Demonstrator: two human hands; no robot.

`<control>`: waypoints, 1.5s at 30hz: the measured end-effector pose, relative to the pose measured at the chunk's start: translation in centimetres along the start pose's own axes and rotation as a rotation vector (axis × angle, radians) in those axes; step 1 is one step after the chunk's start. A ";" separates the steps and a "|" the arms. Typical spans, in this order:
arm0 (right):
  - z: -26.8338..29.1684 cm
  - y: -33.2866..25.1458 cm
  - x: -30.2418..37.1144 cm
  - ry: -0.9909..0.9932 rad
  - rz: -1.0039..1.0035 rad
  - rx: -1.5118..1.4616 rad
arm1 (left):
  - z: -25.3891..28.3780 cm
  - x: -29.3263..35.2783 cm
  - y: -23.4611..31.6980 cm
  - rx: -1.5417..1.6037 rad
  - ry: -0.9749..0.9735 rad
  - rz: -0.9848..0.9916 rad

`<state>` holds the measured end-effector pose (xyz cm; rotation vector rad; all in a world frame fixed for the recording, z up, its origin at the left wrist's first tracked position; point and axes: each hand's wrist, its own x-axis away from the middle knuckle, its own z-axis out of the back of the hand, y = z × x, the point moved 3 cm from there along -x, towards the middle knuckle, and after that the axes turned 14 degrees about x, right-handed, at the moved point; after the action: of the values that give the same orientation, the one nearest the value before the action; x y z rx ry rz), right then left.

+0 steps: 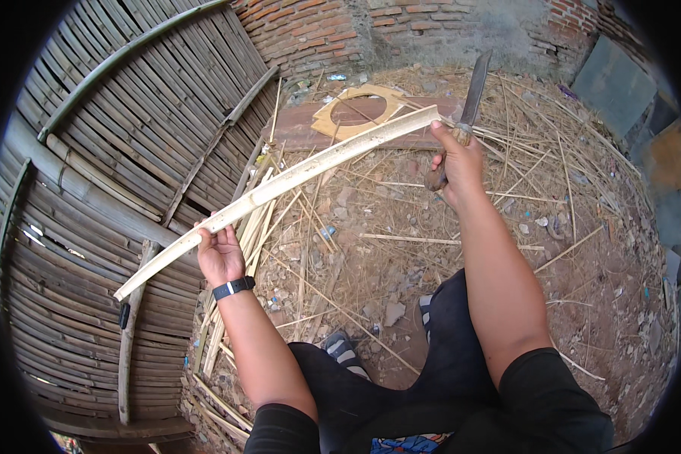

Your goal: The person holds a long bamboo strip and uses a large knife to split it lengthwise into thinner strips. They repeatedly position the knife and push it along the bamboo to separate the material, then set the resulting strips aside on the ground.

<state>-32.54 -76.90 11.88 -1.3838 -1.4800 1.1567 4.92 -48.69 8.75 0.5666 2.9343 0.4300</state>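
Bamboo strip (303,175) lies in curled left fingers (203,239), end at right fingers (446,138) (clasping knife (474,92)).

2 short black sleeves (554,397), blue-printed shirtfront (408,444), dark trousers (448,352), 1 black wristband (224,290), striped footwear (346,354)

A slatted wall (106,144) borders the ground (583,325) along its left edge, a brick wall (310,38) along its far edge. Near that far edge lies a board (291,129), with a cut-out panel (327,119) on it. Loose strips (259,227) line the left edge. Above the ground, a bamboo length (280,184) spans from left grip (223,253) to right grip (461,163), beside the knife (475,87).
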 end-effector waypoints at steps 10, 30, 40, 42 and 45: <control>-1.7 -5.5 -0.6 0.210 0.209 -0.142 | 2.5 0.4 -7.8 0.034 0.012 0.186; -11.8 -18.4 -0.8 -0.226 0.630 0.208 | -14.0 6.8 -14.8 -1.572 -0.842 -0.306; -9.2 -25.2 3.2 -0.385 0.615 0.296 | -17.1 6.2 -13.8 -1.413 -0.667 -0.407; -7.9 -26.0 5.6 -0.458 0.550 0.288 | -15.3 5.7 -14.9 -1.344 -0.672 -0.382; -6.6 -25.8 8.6 -0.566 0.438 0.349 | -14.3 5.5 -15.6 -1.367 -0.664 -0.369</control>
<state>-34.22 -67.45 38.13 -1.2162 -1.2659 2.1094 -8.03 -64.03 17.33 -0.0576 1.5016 1.5474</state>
